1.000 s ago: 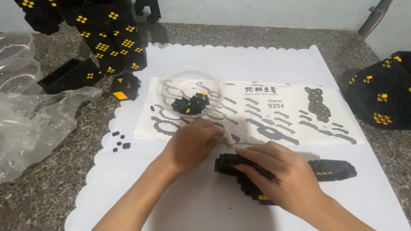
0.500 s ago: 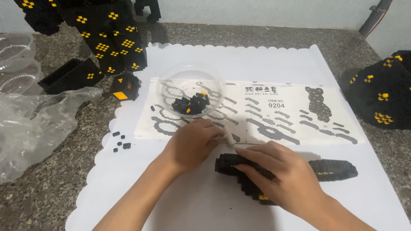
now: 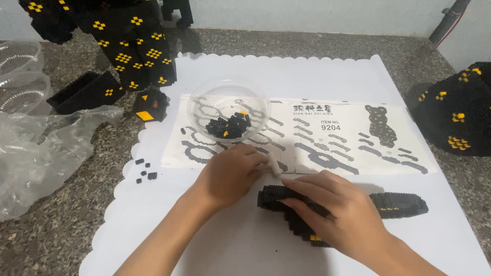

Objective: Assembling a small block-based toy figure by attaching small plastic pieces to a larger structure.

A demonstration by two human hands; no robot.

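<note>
Head view, left to right: crumpled clear plastic bag [image 3: 46,148] at the left edge of the granite table [image 3: 71,225], stacked clear bowls [image 3: 20,76] far-left behind it. Finished black-and-yellow block sections [image 3: 128,46] stand far-left, a smaller chunk with an orange face [image 3: 149,106] just near of them. A few loose black bricks [image 3: 144,168] lie on the left edge of the white scalloped sheet [image 3: 245,245]. Clear bowl of small black and yellow pieces [image 3: 228,110] sits on the left part of the instruction sheet [image 3: 332,138]. Left hand [image 3: 230,171] is just near of that bowl, fingers curled mostly closed, tips pinched at the left end of the long black brick strip [image 3: 404,203]; can't tell whether a small piece is in the pinch. Right hand [image 3: 332,209] lies flat and loosely spread on top of the strip's middle, pressing it onto the sheet, not wrapped around it. Strip runs left-right on the near half of the sheet, right end sticking out past the right hand. Another black-and-yellow block mass [image 3: 455,117] sits at the far right on the table. Risks, my read: uneven press from the right hand could crack the strip at a seam; a slipped pinch could flick a tiny brick onto dark granite where it's hard to spot; left wrist drifting far could tip the bowl.
</note>
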